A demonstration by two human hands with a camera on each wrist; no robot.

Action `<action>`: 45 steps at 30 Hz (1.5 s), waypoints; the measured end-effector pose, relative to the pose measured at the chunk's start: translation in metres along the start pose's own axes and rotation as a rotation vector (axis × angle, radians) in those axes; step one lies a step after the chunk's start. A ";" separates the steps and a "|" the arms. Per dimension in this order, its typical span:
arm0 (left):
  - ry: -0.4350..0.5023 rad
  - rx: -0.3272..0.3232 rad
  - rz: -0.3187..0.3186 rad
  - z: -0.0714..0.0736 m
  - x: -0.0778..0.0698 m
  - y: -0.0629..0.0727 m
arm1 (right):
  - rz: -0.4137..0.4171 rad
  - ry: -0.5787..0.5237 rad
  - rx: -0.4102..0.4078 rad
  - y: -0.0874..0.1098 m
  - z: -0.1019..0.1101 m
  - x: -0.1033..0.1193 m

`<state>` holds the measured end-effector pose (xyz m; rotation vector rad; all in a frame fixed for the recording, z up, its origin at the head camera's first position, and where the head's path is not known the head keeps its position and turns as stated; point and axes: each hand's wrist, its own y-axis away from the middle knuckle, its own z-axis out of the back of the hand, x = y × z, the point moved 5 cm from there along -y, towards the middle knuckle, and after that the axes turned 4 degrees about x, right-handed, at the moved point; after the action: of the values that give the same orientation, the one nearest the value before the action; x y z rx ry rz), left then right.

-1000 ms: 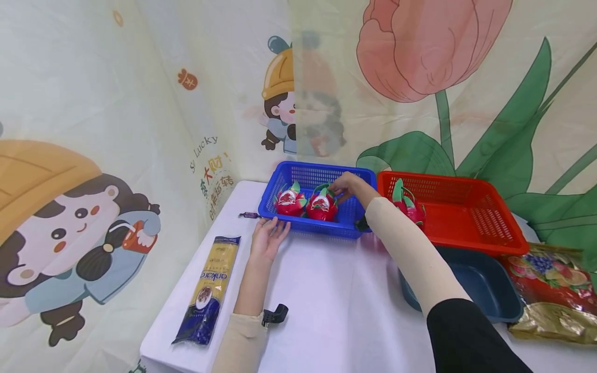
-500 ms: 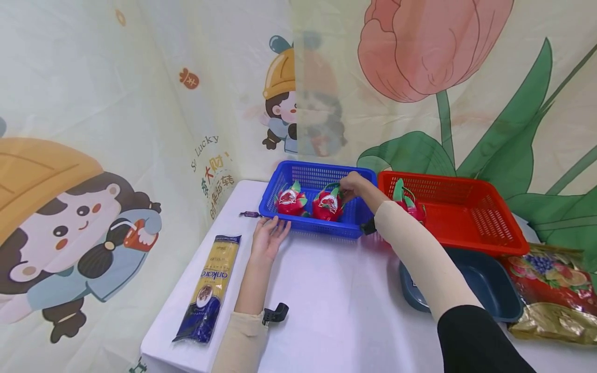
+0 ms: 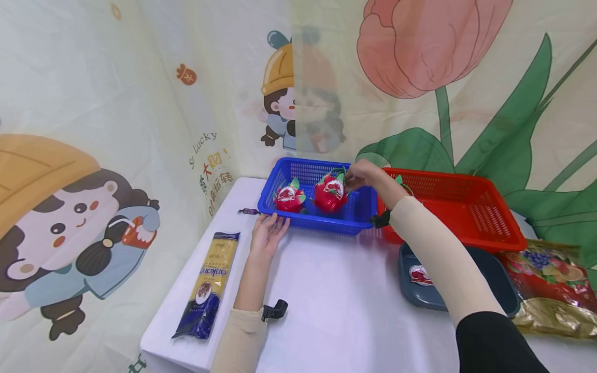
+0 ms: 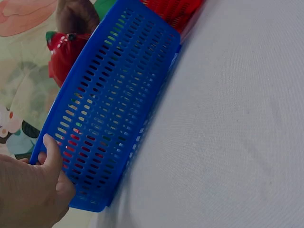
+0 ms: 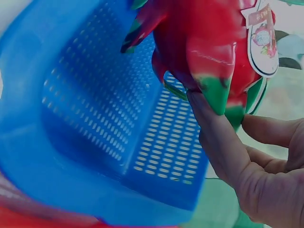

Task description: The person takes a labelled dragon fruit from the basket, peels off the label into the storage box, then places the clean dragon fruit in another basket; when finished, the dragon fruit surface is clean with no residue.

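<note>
My right hand (image 3: 363, 175) pinches a red dragon fruit (image 3: 329, 194) by its green-tipped end, over the blue basket (image 3: 322, 224). In the right wrist view this dragon fruit (image 5: 199, 42) hangs above the basket's slotted inside, an oval label on its side. A second labelled dragon fruit (image 3: 289, 199) sits at the left in the same basket. My left hand (image 3: 267, 235) holds the basket's front left rim. In the left wrist view the thumb of the left hand (image 4: 35, 190) lies on the outer slotted wall, the other fingers partly hidden.
A red basket (image 3: 466, 212) stands right of the blue one, a green leaf tip showing behind my right forearm. Before it are a dark blue tray (image 3: 420, 295) and a red-and-gold bag (image 3: 555, 290). A pasta packet (image 3: 207, 285) and a wrapped candy (image 3: 249, 211) lie at the left.
My right hand has moved right and up with the dragon fruit, which has shifted away from the other fruit and risen. The left hand has stayed at the rim.
</note>
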<state>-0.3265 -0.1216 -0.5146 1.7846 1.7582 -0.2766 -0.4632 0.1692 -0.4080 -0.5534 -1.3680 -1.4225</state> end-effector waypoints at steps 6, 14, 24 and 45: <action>0.002 0.001 0.025 -0.003 0.006 -0.003 | 0.024 -0.024 0.006 0.024 0.013 0.003; 0.011 -0.010 0.019 -0.001 0.003 -0.003 | 0.100 0.022 0.048 0.054 0.012 0.011; 0.025 -0.020 0.024 0.002 -0.004 -0.006 | 0.138 0.107 0.070 0.093 -0.006 0.007; 0.043 -0.017 0.062 -0.001 0.002 -0.008 | 0.200 0.151 0.033 0.155 -0.025 -0.063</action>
<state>-0.3339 -0.1200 -0.5167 1.8420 1.7260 -0.1980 -0.2965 0.1978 -0.4007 -0.5340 -1.1802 -1.2521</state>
